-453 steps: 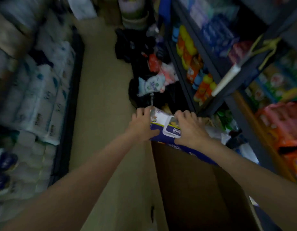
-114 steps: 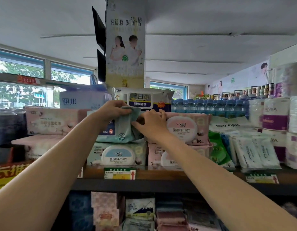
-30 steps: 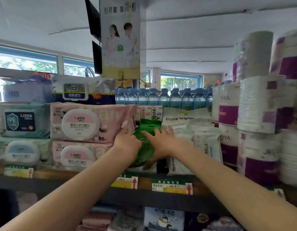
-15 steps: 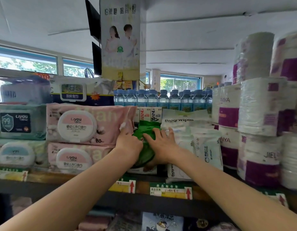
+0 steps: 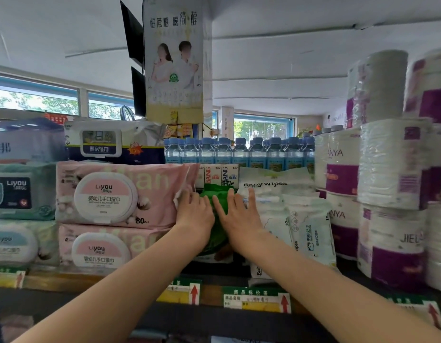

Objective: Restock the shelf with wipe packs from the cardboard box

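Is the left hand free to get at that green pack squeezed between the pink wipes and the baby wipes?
Probably yes. The left hand already lies flat on the green pack, beside the right hand. Nothing stands in front of it; the pink wipes and baby wipes only flank it closely.

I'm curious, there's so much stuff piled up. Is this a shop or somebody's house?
Most likely a small shop. The shelf has price tags along its edge, with wipe packs, rows of water bottles and stacked toilet paper for sale.
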Available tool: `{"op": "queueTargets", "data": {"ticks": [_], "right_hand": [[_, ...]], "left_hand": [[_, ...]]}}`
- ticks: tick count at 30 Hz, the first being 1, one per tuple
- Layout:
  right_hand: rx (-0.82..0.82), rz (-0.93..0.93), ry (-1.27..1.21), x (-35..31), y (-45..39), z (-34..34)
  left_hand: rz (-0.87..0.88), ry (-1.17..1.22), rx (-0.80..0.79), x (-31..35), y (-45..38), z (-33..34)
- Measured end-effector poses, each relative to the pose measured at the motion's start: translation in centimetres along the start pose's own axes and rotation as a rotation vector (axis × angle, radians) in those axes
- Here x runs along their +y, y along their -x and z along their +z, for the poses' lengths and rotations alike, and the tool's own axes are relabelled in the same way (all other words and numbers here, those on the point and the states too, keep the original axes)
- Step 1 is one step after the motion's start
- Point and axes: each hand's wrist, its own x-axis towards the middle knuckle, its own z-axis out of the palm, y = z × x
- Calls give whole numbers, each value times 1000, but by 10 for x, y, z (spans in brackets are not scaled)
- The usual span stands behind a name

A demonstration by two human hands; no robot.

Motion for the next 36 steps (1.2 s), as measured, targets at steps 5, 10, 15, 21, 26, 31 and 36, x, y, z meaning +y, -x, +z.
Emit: {"op": "queueTargets", "data": {"ticks": [5, 10, 15, 21, 26, 31, 36], "right_hand": [[38, 35, 61, -2, -8, 1], [14, 6, -42, 14, -19, -9], [-117, 17, -224, 37, -30, -15], [-69, 11, -160, 27, -34, -8], [60, 72, -71, 17, -32, 0], [94, 85, -35, 11, -42, 1], [-18, 26, -203, 26, -54, -7]], "left_hand": [[-22, 126, 48, -8, -10, -5], [-10, 208, 22, -7, -24, -1], [3, 362, -108, -9, -41, -2], [-4, 424, -110, -9, -51, -4], [-22, 386, 34, -6, -47, 3], [-38, 219, 56, -3, -56, 5], [-15, 221, -1, -8, -64, -2]]}}
